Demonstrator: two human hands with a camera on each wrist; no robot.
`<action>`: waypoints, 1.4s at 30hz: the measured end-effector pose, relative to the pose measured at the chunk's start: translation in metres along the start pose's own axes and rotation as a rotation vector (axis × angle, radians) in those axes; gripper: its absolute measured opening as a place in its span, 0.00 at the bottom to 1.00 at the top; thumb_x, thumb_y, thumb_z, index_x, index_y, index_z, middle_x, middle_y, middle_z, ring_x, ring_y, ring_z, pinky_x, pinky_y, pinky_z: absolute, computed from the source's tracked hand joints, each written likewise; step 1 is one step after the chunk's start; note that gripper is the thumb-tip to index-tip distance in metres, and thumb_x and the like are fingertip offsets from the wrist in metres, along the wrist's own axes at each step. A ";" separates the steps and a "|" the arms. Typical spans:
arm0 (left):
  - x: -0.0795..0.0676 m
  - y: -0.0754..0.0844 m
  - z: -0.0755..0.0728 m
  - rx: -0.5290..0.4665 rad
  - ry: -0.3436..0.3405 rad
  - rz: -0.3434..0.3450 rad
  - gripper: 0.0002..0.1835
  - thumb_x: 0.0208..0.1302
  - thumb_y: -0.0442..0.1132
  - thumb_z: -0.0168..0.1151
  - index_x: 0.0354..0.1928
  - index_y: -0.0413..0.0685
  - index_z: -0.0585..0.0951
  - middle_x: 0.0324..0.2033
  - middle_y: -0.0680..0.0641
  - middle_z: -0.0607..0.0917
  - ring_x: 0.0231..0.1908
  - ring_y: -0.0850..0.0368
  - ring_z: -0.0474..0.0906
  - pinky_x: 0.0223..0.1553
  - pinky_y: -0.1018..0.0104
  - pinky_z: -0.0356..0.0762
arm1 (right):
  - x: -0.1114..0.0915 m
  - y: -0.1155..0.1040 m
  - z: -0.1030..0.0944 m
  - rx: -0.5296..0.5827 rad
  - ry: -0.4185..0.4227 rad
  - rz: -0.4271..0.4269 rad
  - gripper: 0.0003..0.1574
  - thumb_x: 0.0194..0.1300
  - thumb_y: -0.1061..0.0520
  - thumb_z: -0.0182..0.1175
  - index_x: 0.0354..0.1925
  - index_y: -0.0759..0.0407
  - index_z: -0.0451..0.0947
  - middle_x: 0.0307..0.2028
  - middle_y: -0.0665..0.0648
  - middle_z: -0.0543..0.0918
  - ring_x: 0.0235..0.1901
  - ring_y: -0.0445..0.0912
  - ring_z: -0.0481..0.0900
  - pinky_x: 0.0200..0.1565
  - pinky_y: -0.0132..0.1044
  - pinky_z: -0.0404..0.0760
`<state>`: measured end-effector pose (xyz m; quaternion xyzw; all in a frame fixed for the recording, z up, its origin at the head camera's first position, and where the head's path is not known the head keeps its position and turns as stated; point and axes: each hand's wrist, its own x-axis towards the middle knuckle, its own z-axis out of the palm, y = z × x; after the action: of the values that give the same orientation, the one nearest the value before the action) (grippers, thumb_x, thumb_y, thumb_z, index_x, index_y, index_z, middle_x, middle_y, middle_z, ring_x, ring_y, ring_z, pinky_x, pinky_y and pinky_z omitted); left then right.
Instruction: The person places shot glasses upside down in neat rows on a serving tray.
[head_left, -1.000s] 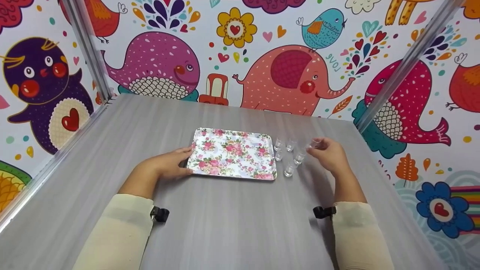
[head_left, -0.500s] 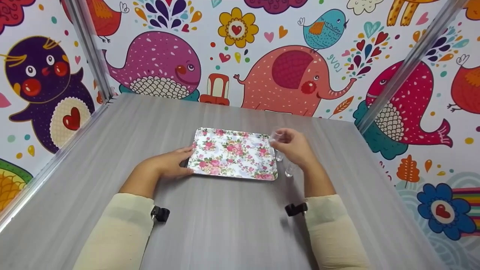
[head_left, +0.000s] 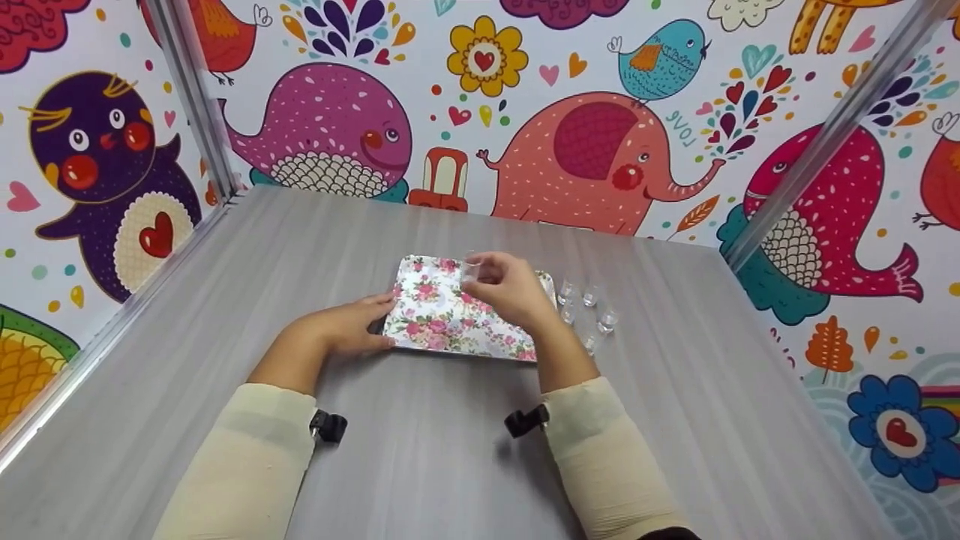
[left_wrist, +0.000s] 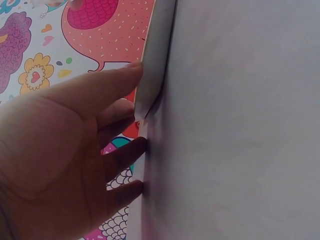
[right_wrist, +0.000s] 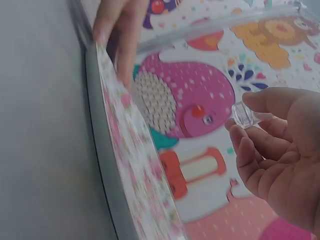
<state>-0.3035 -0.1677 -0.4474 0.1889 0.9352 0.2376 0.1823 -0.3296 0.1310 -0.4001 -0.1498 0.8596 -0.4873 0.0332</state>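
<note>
My right hand (head_left: 514, 296) pinches a small clear shot glass (head_left: 471, 271) over the floral tray (head_left: 431, 319). In the right wrist view the glass (right_wrist: 243, 115) sits between thumb and fingertips, apart from the tray's surface. At the tray's left side rests my left hand (head_left: 351, 326), thumb by the near corner and fingers along the edge. The left wrist view has its thumb against the rim of the tray (left_wrist: 155, 60), with the fingers spread and fairly straight. My right hand and forearm hide part of the tray.
Several more clear shot glasses (head_left: 607, 321) stand on the grey table (head_left: 435, 450) just right of the tray, one partly behind the right forearm. Cartoon-printed walls (head_left: 450, 112) with metal corner posts (head_left: 199, 97) close off the table's back and sides.
My right hand has carried the shot glass leftward from the group of glasses to above the tray. My left hand stays at the tray's left edge. The head view has shifted slightly.
</note>
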 end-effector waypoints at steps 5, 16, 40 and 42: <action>0.002 0.000 0.001 0.008 0.001 0.009 0.45 0.77 0.52 0.63 0.86 0.43 0.55 0.87 0.44 0.51 0.86 0.35 0.48 0.85 0.37 0.50 | 0.004 -0.011 0.025 0.031 -0.063 -0.033 0.25 0.72 0.50 0.72 0.64 0.45 0.84 0.48 0.51 0.91 0.49 0.47 0.88 0.52 0.39 0.90; -0.001 -0.002 0.000 0.015 0.011 0.041 0.45 0.76 0.50 0.63 0.85 0.39 0.55 0.87 0.40 0.53 0.85 0.34 0.49 0.85 0.36 0.50 | 0.005 -0.010 0.058 -0.106 -0.119 -0.059 0.28 0.76 0.45 0.67 0.71 0.41 0.80 0.56 0.51 0.87 0.54 0.46 0.84 0.54 0.40 0.89; 0.000 -0.005 0.002 0.012 0.040 0.095 0.44 0.76 0.49 0.64 0.84 0.37 0.57 0.86 0.39 0.54 0.84 0.33 0.52 0.84 0.37 0.53 | 0.006 0.011 0.092 -0.158 -0.153 -0.164 0.22 0.66 0.65 0.68 0.58 0.57 0.88 0.52 0.56 0.91 0.53 0.49 0.90 0.53 0.39 0.90; 0.001 -0.005 0.002 0.010 0.042 0.098 0.44 0.76 0.49 0.64 0.84 0.37 0.58 0.86 0.38 0.55 0.84 0.33 0.53 0.84 0.38 0.53 | 0.006 0.011 0.092 -0.160 -0.154 -0.165 0.22 0.67 0.65 0.69 0.59 0.58 0.87 0.52 0.57 0.91 0.54 0.49 0.90 0.54 0.40 0.90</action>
<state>-0.3046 -0.1708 -0.4514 0.2304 0.9297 0.2453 0.1497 -0.3187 0.0585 -0.4571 -0.2592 0.8755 -0.4052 0.0470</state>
